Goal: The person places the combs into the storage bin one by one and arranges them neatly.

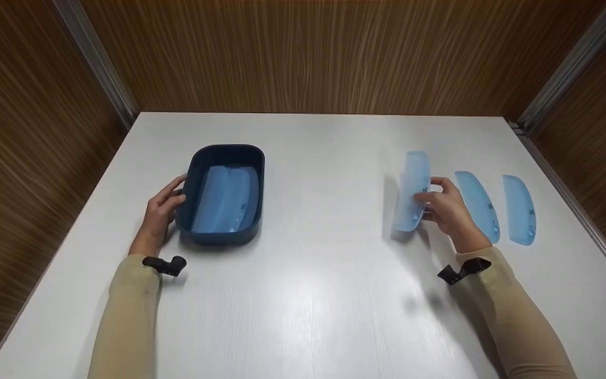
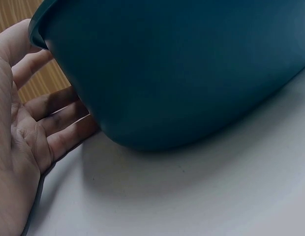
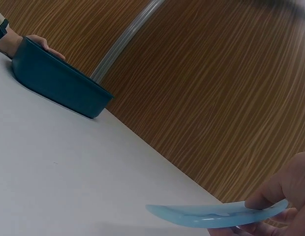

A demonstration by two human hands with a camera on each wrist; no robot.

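In the head view my right hand (image 1: 446,209) pinches a light blue, translucent, curved plastic piece (image 1: 413,184) between thumb and fingers. The piece is raised over the table, its shadow falling to its left. From the right wrist view, the held piece (image 3: 206,216) looks thin and slightly bowed. My left hand (image 1: 162,211) is at the left side of a dark blue bin (image 1: 224,239). Its thumb is by the rim and its other fingers rest nearly straight along the outer wall (image 2: 182,73). Several similar light blue pieces (image 1: 221,200) lie overlapping inside the bin.
Two more light blue pieces lie on the white table (image 1: 313,295), one right beside my right hand (image 1: 479,205) and the other piece (image 1: 519,210) farther right. Wood-grain panels (image 1: 324,58) border the back and both sides.
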